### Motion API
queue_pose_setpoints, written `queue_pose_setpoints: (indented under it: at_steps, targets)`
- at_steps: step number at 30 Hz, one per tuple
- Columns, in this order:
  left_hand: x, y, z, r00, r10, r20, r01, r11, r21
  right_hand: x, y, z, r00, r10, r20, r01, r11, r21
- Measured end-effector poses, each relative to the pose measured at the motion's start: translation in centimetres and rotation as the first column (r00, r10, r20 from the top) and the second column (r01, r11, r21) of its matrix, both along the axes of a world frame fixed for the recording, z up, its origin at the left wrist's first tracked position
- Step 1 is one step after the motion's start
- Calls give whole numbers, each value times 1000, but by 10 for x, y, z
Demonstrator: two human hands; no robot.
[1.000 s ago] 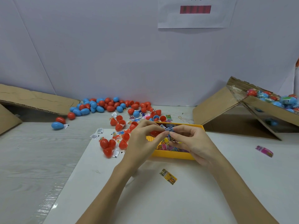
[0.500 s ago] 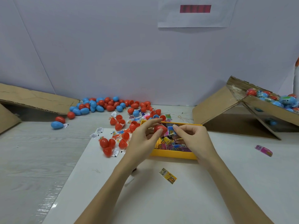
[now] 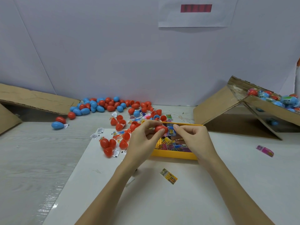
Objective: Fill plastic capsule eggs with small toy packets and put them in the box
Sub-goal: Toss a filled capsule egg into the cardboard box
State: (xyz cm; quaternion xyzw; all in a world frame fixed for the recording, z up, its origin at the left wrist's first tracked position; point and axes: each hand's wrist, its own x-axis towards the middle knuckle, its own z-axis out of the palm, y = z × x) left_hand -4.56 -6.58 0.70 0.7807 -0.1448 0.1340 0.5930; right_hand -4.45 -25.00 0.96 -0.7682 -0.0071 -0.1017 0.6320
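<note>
Red egg (image 3: pixel 160 128) in left hand (image 3: pixel 142 140)

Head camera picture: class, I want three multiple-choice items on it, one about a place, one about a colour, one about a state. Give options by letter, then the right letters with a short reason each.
1. Where does the loose yellow packet lie?
A. on the white sheet, nearer the camera than the yellow tray
B. inside the cardboard box
C. among the eggs by the wall

2. What colour is the capsule half in the left hand?
A. blue
B. red
C. green

3. What is the right hand doing?
A. lying flat on the table
B. hanging idle
C. pinching a small blue packet at the capsule half

Answers: 1 A, it lies alone on the sheet between the forearms. 2 B, red shows between thumb and fingers. 3 C, thumb and forefinger close on the packet beside the capsule half.
</note>
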Motion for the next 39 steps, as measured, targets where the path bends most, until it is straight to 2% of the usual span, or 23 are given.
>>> queue_pose_setpoints:
  at_steps: [4, 11, 15, 19, 25, 33, 36, 39]
  targets:
    - [-1, -2, 1, 998, -62, -24, 61, 997, -55, -3, 2, 1, 998, 56, 11, -55, 998, -36]
    - [-1, 0, 3, 993, -100, -60, 85, 973, -214, -5, 1, 3, 989, 146, -19, -140, 972, 188]
    - [0, 0, 4, 993, -118, -18, 113, 974, -197, -4, 4, 6, 990, 143, -6, -136, 951, 276]
    - [2, 1, 4, 993, -118, 13, 118, 976, -183, -4, 7, 7, 993, 119, 11, -117, 952, 282]
    - [3, 0, 2, 994, -110, -17, 104, 971, -214, -7, 6, 8, 995, 95, 24, -98, 963, 249]
    - [1, 1, 2, 996, -88, 31, 92, 969, -230, -10, 8, 11, 990, 139, 20, -141, 975, 174]
    - [0, -1, 2, 994, -83, 73, 99, 964, -247, -12, 10, 14, 988, 153, 6, -149, 956, 253]
    - [-3, -3, 1, 986, -96, 137, 126, 964, -233, -13, 11, 14, 978, 206, -40, -168, 883, 439]
